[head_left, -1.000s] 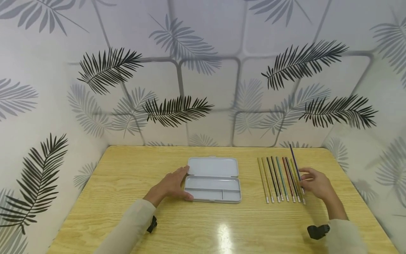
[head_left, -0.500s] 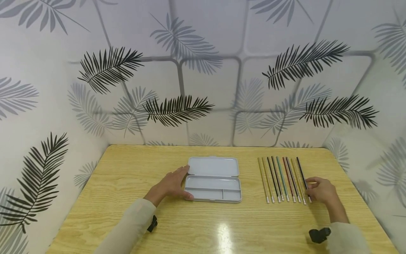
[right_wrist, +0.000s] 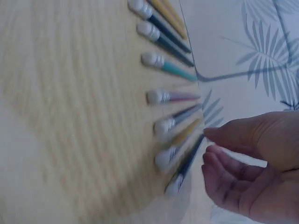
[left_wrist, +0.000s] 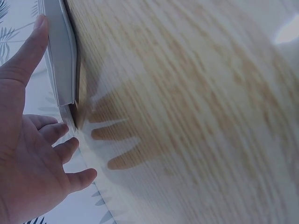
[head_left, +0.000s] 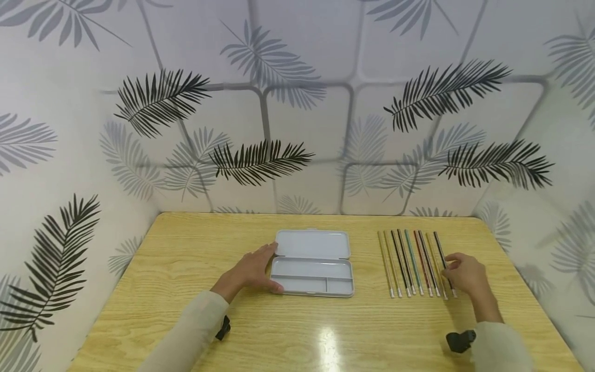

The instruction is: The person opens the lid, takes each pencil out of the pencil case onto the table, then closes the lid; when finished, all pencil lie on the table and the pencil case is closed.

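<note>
A white pencil case (head_left: 312, 244) lies open mid-table, lid folded back, its tray split into compartments. My left hand (head_left: 251, 268) rests at its left end, fingers spread; in the left wrist view the thumb (left_wrist: 32, 51) lies along the case's edge. To the right, several pencils with white eraser ends lie side by side, among them a teal pencil (head_left: 412, 258) and a red pencil (head_left: 421, 261). My right hand (head_left: 466, 276) holds the dark rightmost pencil (head_left: 439, 245) near its middle, between thumb and forefinger. That pencil's eraser end (right_wrist: 174, 186) lies on the table.
The wooden table (head_left: 209, 232) ends against a wall (head_left: 307, 124) patterned with leaves. A yellow pencil (head_left: 434, 253) lies close beside the dark one. Each wrist carries a small black camera (head_left: 460, 341).
My right hand lowered the dark pencil to the table at the row's right end, then shifted slightly up along it and left. My left hand and the case stayed put.
</note>
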The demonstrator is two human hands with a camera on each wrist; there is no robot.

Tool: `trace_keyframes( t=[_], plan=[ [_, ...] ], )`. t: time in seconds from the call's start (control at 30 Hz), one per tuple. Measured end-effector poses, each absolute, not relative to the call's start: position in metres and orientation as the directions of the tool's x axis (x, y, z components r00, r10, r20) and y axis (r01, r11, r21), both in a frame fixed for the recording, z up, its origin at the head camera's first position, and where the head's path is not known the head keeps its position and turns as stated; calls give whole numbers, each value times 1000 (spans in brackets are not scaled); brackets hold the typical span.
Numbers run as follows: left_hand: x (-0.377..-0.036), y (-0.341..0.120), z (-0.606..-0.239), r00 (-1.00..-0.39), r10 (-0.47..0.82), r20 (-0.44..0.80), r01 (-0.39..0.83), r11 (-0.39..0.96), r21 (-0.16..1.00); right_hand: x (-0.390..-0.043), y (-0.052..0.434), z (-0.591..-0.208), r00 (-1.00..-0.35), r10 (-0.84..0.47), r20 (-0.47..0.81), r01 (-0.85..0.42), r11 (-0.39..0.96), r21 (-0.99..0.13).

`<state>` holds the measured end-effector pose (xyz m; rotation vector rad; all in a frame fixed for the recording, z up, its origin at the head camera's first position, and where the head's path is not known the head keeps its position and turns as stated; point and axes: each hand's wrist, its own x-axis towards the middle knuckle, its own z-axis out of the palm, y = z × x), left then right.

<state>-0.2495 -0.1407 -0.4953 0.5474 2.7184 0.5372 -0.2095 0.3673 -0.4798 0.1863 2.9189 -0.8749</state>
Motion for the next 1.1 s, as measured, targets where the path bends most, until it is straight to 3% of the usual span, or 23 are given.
trace_keyframes(
  t=[0.23,0.47,0.63,0.9,1.1],
  plan=[
    [-249,-141,-494,-879,414,-236,297,864,407,-241,306,-474,-1000,-21,21,-30,766,-642],
    [-247,-141,-490,-877,428,-217,309,850,427,-279,242,-482,-989,-148,7,-109,691,-714],
    [-248,-140,-494,-877,430,-213,313,849,425,-299,210,-493,-979,-199,-46,-111,707,-698],
    [-248,-140,-497,-884,419,-208,298,848,439,-307,188,-498,-982,-149,-118,-35,750,-660],
    [-245,-143,-497,-902,405,-150,296,832,470,-307,186,-497,-981,-172,-90,-53,683,-728]
  ],
)
